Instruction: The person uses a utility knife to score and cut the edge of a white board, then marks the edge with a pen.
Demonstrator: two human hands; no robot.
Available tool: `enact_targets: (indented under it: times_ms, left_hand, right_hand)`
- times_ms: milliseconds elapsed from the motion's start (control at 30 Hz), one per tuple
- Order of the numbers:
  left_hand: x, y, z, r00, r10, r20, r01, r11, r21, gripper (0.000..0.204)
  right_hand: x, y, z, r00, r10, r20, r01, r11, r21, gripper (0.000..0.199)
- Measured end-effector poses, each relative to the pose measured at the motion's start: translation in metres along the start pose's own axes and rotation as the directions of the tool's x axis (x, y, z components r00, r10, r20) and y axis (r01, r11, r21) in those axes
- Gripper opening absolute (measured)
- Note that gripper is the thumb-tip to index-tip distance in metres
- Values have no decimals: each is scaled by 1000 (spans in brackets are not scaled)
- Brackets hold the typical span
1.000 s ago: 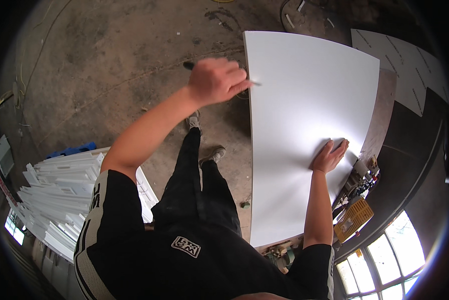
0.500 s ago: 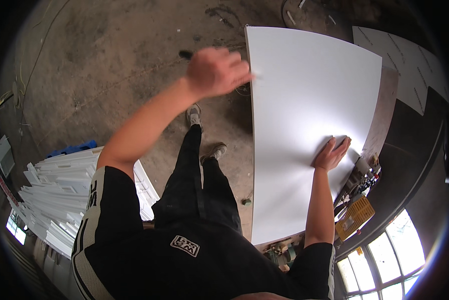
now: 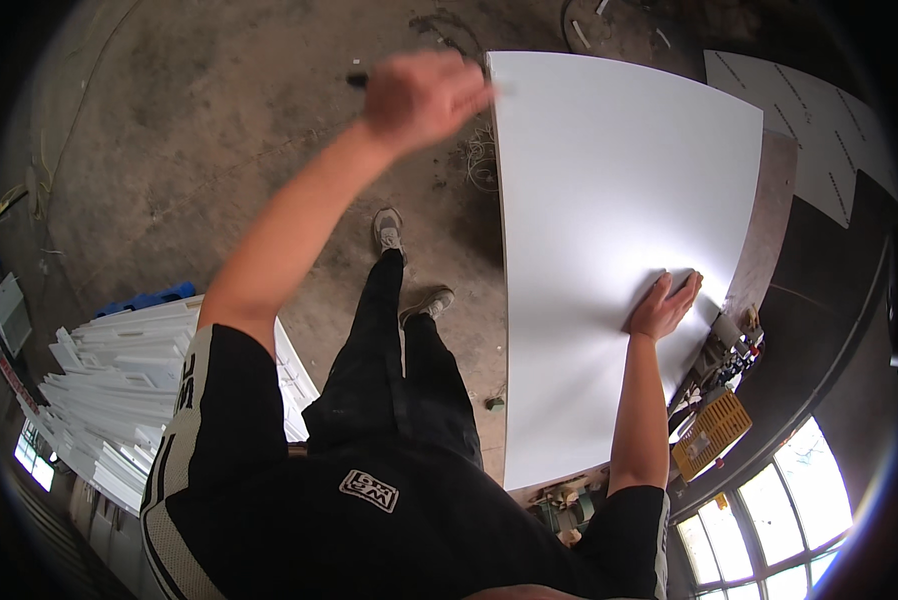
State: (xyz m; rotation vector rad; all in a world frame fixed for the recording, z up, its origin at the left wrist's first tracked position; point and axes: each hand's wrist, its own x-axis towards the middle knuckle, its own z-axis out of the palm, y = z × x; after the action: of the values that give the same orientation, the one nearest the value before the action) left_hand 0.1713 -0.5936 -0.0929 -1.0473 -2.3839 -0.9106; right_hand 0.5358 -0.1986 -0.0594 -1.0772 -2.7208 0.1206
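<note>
A large white sheet [image 3: 609, 150] lies flat at my right side, its long near edge running past my legs. My left hand [image 3: 419, 100] is closed and smeared by motion at the sheet's far left corner. A slim tool [image 3: 357, 79] sticks out behind that hand with a black end; a pale, blurred tip seems to show at the fingers, by the sheet edge. The tool's exact kind cannot be made out. My right hand [image 3: 661, 308] rests on the sheet, palm down with fingers stretched out, holding nothing.
A brown board [image 3: 774, 185] shows beneath the sheet. Another sheet with printed marks [image 3: 804, 120] lies beyond it. A yellow plastic basket [image 3: 711, 435] and assorted tools are at the lower right. White strips [image 3: 119, 380] are piled behind me on the left. Thin wire [image 3: 481, 165] lies on the floor.
My left hand has moved away from me along the sheet's left edge, up to its far corner, with the slim tool. My right hand has stayed in place.
</note>
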Motion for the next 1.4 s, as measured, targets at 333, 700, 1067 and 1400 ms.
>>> enact_targets:
  times_ms: [333, 700, 1067, 1400]
  left_hand:
    - [20, -1, 9, 730, -497, 469, 672, 397, -625, 40]
    - [-18, 9, 17, 557, -708, 435, 717, 146, -681, 20]
    - [-5, 18, 10, 920, -382, -88, 313, 851, -422, 22]
    - [2, 27, 9, 951, -267, -157, 214, 933, -290, 24]
  right_hand:
    - [-1, 5, 1, 1000, -13, -14, 13, 1000, -2, 67]
    - [-1, 5, 2, 1000, -17, -16, 17, 1000, 7, 65]
    - [-2, 1, 2, 1000, -8, -19, 9, 1000, 21, 66]
    - [0, 2, 2, 1000, 1, -9, -1, 1000, 18, 69]
